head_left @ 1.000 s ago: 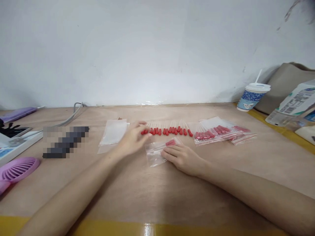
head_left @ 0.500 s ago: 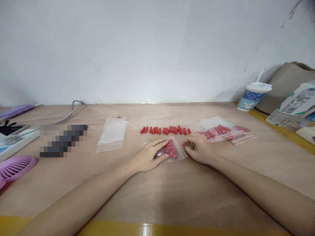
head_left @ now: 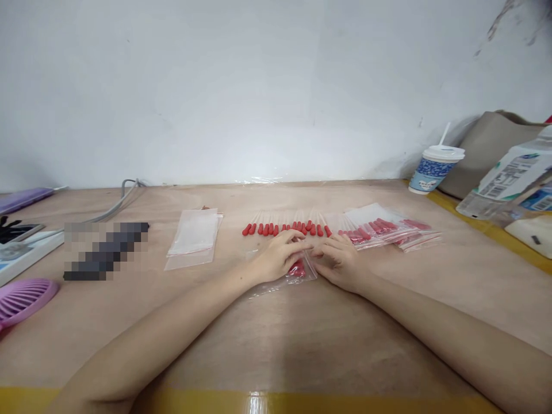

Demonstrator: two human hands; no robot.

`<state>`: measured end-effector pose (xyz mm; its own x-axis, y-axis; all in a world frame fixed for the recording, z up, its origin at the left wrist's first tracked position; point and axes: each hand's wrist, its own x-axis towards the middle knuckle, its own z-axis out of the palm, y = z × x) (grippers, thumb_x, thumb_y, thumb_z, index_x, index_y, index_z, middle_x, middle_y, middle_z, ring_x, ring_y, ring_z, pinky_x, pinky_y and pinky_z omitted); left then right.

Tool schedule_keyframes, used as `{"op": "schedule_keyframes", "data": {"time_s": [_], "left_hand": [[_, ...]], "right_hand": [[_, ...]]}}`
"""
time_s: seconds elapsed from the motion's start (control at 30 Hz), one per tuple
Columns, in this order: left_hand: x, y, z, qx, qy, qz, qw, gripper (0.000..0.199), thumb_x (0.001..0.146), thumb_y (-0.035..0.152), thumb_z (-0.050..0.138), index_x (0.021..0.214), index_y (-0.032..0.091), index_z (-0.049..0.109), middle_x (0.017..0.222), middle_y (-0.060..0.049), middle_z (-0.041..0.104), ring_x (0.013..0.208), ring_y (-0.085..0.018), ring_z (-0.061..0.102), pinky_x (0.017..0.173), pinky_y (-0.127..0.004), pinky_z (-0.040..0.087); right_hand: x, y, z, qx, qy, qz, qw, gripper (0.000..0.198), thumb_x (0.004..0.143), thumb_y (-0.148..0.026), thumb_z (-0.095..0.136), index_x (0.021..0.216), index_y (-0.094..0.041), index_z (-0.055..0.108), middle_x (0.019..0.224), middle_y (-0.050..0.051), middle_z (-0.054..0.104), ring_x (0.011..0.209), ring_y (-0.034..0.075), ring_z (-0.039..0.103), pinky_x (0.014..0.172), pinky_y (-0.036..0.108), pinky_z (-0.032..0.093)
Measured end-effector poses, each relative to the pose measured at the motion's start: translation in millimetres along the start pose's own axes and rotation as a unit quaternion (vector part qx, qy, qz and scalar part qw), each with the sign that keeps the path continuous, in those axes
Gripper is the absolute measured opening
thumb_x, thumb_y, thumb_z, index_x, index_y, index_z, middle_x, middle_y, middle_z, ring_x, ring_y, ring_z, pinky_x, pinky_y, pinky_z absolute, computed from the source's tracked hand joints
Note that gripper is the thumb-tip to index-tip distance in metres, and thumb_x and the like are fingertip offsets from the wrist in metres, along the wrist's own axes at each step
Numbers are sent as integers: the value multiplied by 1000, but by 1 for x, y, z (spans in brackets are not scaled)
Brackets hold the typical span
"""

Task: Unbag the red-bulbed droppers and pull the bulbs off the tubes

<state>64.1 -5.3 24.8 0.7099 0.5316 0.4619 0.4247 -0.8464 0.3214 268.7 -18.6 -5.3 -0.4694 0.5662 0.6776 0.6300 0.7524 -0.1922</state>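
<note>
A clear zip bag [head_left: 307,272] with red-bulbed droppers [head_left: 296,268] in it lies flat on the table, its zip edge to the right. My left hand [head_left: 278,257] reaches across the bag, fingers bent, their tips at the upper part of the zip edge. Curled at that same edge from the other side is my right hand [head_left: 338,260], fingertips and thumb close together on the plastic. Part of the bag and its droppers is covered by my left hand. Behind both hands runs a row of loose droppers [head_left: 267,230], red bulbs toward me and thin clear stems pointing away.
Flat zip bags [head_left: 194,233] lie to the left. Filled bags [head_left: 383,230] overlap at the right. Further right are a paper cup [head_left: 435,169] with a straw and a plastic bottle [head_left: 495,184]. A pink fan [head_left: 26,299], a power strip [head_left: 32,253] and a blurred dark object [head_left: 106,253] occupy the left.
My left hand has shifted up and right over the bag, from beside the droppers to its zip edge, covering more of them. My right hand has come closer to it. The view has moved slightly.
</note>
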Motion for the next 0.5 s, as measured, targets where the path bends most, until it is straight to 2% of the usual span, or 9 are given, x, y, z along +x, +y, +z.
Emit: {"op": "schedule_keyframes", "data": {"time_s": [0.17, 0.3, 0.5], "left_hand": [[5, -3, 8, -15, 9, 1, 1000, 20, 86, 15, 45, 92, 18, 64, 104, -7, 56, 95, -15, 55, 82, -28, 46], [2, -3, 10, -24, 20, 1, 999, 20, 86, 16, 45, 91, 18, 64, 99, -6, 58, 92, -14, 56, 80, -27, 47], [2, -3, 10, -19, 13, 7, 1000, 23, 86, 15, 43, 92, 19, 65, 99, -6, 59, 91, -15, 57, 79, -28, 48]], "right_hand": [[0, 0, -1, -16, 12, -37, 999, 7, 78, -20, 55, 74, -22, 59, 72, 0, 62, 70, 14, 46, 66, 30, 29], [1, -1, -2, -27, 8, -60, 998, 9, 77, -18, 56, 71, -22, 59, 68, -1, 60, 69, 14, 45, 67, 30, 29], [2, -1, -3, -12, 21, -59, 998, 12, 77, -17, 55, 66, -23, 58, 64, -2, 59, 67, 14, 46, 67, 30, 32]]}}
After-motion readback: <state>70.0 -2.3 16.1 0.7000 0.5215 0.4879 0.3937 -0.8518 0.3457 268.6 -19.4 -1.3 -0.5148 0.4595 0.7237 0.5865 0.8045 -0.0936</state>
